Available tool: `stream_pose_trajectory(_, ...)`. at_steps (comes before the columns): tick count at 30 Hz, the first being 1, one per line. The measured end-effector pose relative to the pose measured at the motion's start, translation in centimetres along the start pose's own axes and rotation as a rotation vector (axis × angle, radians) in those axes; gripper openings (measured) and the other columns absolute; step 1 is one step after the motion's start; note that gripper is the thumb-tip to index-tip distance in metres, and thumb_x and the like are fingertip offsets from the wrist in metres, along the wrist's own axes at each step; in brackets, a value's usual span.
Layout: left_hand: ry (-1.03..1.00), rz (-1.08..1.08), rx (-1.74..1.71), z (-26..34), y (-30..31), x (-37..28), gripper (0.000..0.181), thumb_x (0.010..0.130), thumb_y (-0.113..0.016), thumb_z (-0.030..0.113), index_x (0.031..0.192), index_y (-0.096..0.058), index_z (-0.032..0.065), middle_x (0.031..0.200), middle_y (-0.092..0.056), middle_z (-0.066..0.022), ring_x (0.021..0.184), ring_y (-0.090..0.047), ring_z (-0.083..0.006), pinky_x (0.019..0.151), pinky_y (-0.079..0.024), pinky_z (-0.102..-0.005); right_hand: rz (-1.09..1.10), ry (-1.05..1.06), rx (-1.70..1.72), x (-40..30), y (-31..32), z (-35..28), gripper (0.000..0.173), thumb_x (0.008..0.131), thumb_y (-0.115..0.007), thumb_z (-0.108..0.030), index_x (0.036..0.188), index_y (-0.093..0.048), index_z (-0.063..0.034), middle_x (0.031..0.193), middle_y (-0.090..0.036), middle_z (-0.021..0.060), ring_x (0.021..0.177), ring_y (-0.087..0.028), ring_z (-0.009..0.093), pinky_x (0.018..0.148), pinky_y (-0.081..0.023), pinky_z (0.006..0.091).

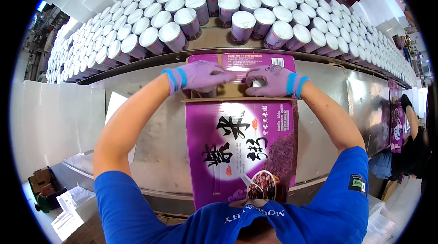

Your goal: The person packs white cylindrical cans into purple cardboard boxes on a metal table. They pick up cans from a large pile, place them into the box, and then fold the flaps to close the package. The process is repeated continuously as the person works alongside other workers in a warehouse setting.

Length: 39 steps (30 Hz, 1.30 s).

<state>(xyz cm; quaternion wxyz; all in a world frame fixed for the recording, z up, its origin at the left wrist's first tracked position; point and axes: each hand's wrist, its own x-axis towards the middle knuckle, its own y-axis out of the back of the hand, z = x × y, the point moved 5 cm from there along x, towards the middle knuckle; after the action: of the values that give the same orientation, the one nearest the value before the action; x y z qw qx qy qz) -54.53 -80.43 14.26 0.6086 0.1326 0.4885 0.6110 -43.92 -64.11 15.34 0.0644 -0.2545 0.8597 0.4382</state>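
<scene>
A purple printed cardboard carton [239, 148] lies on a metal table before me, with its opening showing between my hands. My left hand [202, 76], in a purple knit glove with blue cuff bands, is over the opening's left end, its fingers stretched to the right above a can [205, 91] inside. At the opening's right end, my gloved right hand [270, 80] is curled around a white-lidded can [259, 83], mostly hidden by the fingers. Brown cardboard shows between the two hands. Just beyond the carton stand rows of purple cans with white lids [243, 26].
The metal table [154, 134] extends to both sides, with a raised rail [137, 64] before the cans. White foam blocks [61, 117] stand at left, more [379, 11] at upper right. A co-worker's gloved hand [406, 102] is by another purple carton [397, 124] at far right.
</scene>
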Motion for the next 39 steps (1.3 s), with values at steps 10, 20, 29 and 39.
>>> stream_pose_trajectory(10, 0.176, 0.037, -0.101, 2.0, -1.2, -6.0, 0.07, 0.086, -0.055, 0.059, 0.132, -0.05, 0.0071, 0.133, -0.049, -0.0282, 0.115, -0.051, -0.046, 0.097, -0.041, -0.0482, -0.084, 0.089, -0.393, -2.7, -6.0, 2.9, 0.036, 0.097, -0.041, -0.018, 0.131, -0.052, -0.0161, 0.13, -0.057, 0.0123, 0.108, -0.059, 0.036, 0.098, -0.044, 0.0436)
stream_pose_trajectory(20, 1.041, 0.944, 0.477, -10.4, -14.8, -32.7, 0.08, 0.068, -0.075, 0.031, 0.137, -0.044, 0.0057, 0.136, -0.047, -0.0204, 0.125, -0.045, -0.0376, 0.106, -0.036, -0.0475, 0.097, 0.064, -0.305, -1.8, -4.9, 0.1, 0.033, 0.095, -0.044, -0.021, 0.127, -0.055, -0.0192, 0.127, -0.059, 0.0106, 0.111, -0.058, 0.034, 0.092, -0.045, 0.0441)
stream_pose_trajectory(29, -0.132, 0.671, 0.006, 4.1, 9.2, -4.8, 0.072, 0.07, -0.075, 0.031, 0.134, -0.05, 0.0071, 0.117, -0.062, -0.0177, 0.106, -0.061, -0.0254, 0.092, -0.048, -0.0356, 0.214, 0.037, -0.45, -4.0, -2.7, -5.4, 0.03, 0.093, -0.051, -0.032, 0.114, -0.063, -0.0149, 0.111, -0.066, 0.0094, 0.092, -0.066, 0.027, 0.075, -0.053, 0.0375)
stream_pose_trajectory(39, 0.03, 0.217, 0.197, 0.2, 2.6, -0.1, 0.09, 0.068, -0.066, 0.07, 0.133, -0.053, 0.0086, 0.122, -0.06, -0.0204, 0.114, -0.058, -0.033, 0.1, -0.043, -0.0405, 0.152, -0.092, -0.123, -0.2, 1.2, 3.2, 0.078, 0.076, -0.069, -0.057, 0.137, -0.048, -0.0137, 0.113, -0.065, 0.0154, 0.104, -0.063, 0.03, 0.087, -0.049, 0.0385)
